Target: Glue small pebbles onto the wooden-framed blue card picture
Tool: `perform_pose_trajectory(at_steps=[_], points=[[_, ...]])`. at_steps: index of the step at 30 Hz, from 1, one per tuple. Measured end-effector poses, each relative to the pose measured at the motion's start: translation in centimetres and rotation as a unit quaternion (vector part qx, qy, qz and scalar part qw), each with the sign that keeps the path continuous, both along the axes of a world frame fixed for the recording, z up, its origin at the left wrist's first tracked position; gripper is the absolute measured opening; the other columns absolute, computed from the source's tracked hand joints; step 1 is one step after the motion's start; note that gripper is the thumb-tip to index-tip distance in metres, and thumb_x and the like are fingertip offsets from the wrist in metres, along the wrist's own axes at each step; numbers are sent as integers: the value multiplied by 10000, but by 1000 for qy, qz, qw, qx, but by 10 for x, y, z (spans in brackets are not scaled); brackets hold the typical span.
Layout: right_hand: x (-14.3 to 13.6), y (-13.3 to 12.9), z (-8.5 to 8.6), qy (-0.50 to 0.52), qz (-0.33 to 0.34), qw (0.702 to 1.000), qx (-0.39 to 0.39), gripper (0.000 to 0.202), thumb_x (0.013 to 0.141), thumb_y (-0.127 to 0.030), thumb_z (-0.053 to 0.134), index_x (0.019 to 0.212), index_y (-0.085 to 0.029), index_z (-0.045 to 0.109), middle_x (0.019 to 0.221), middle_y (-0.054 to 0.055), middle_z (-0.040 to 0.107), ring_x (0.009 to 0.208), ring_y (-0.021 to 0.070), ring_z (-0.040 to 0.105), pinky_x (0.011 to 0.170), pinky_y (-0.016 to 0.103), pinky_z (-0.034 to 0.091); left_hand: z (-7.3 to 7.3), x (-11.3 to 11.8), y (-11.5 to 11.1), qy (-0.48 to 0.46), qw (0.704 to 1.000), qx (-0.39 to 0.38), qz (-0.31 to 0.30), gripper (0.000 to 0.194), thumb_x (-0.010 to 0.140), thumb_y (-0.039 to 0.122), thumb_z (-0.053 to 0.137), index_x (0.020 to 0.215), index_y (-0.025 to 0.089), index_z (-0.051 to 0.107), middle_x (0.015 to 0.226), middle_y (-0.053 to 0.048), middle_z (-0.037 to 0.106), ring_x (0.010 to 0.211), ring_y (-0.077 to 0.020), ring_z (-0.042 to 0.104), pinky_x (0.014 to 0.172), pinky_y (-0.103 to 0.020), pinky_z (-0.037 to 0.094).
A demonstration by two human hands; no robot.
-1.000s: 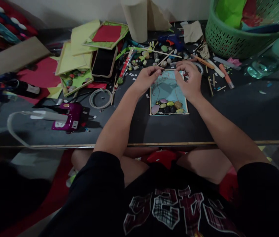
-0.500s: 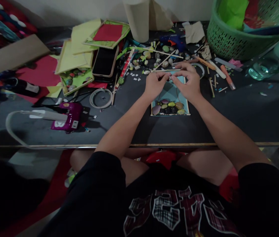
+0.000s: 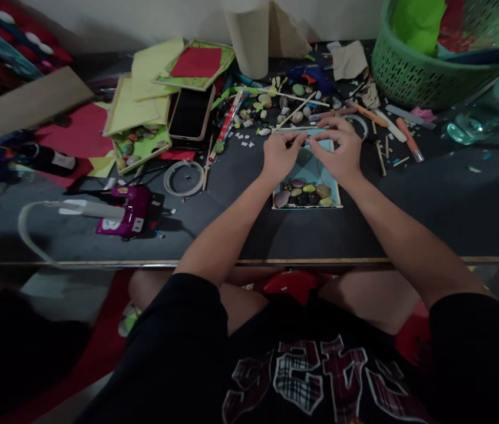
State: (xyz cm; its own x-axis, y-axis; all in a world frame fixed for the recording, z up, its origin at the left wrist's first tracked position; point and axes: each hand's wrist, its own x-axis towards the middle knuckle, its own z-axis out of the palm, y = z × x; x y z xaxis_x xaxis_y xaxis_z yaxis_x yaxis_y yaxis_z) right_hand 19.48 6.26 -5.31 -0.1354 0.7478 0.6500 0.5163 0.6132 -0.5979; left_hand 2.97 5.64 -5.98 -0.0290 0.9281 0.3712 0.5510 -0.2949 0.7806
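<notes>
A light blue panel (image 3: 306, 168) edged with thin sticks lies flat on the dark table in front of me. Painted pebbles (image 3: 306, 194) in purple, black, yellow and brown cover its near end. Over the panel's far half, my left hand (image 3: 282, 154) is closed in a pinch, thumb against fingers. Facing it, my right hand (image 3: 341, 150) pinches too, its other fingers curled above. The fingertips of both nearly meet around something tiny and pale, too small to name.
Left of me are a purple glue gun (image 3: 132, 212), a tape roll (image 3: 184, 178) and a phone (image 3: 191, 115). Loose pebbles (image 3: 297, 89) and sticks lie behind the panel. A green basket (image 3: 426, 79) and a clear bottle (image 3: 463, 131) stand at the right, near orange markers (image 3: 409, 140).
The view has shifted slightly, so everything sits a little further right. Both hands stay pinched together over the panel, with only small finger movement.
</notes>
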Motion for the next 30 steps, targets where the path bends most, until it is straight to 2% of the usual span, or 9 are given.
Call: perform_pose_trajectory(at_steps=[4,10,16,21,26,30], points=[[0,0,2,-9,-7,1000,21,227,814,-480,714,773,-260,755,1040,56,712,1037,250,650,930,438,532,3,0,-1,-1,1000,0,-1,400,962,496,544,852,169,747,731,-29,712,706,-149,622,663,-275,429],[1,-1,2,-35,-8,999,-16,333,825,-588,686,808,-261,752,1104,57,694,1074,261,632,976,466,514,2,-1,-1,-11,1000,-9,6,308,953,415,589,871,174,762,674,-8,697,655,-132,587,615,-262,386],[-1,-4,4,-25,-22,999,-37,418,834,-655,642,815,-255,761,1077,59,692,1085,270,634,983,487,509,1,-1,-1,-11,1000,1,5,278,947,397,605,904,175,768,767,-21,741,682,-134,606,648,-259,411],[-2,-7,8,-42,-42,998,-30,413,825,-656,658,797,-259,768,1066,53,701,1056,262,639,968,484,516,3,-1,-3,-3,1000,-8,-2,302,957,417,586,936,173,761,794,-29,743,716,-141,623,688,-264,435],[-1,-7,6,-49,-76,996,4,446,809,-668,669,766,-242,794,1036,71,714,989,255,634,914,472,517,5,-2,-3,12,1000,-10,-11,257,946,362,607,902,167,767,775,-34,739,699,-139,616,673,-266,423],[-1,-6,1,-73,-104,991,-29,450,823,-668,651,762,-241,782,1093,65,690,1066,281,620,966,503,484,7,-3,-2,51,998,-14,-29,246,939,333,608,836,162,753,698,-22,699,659,-128,588,635,-266,395]])
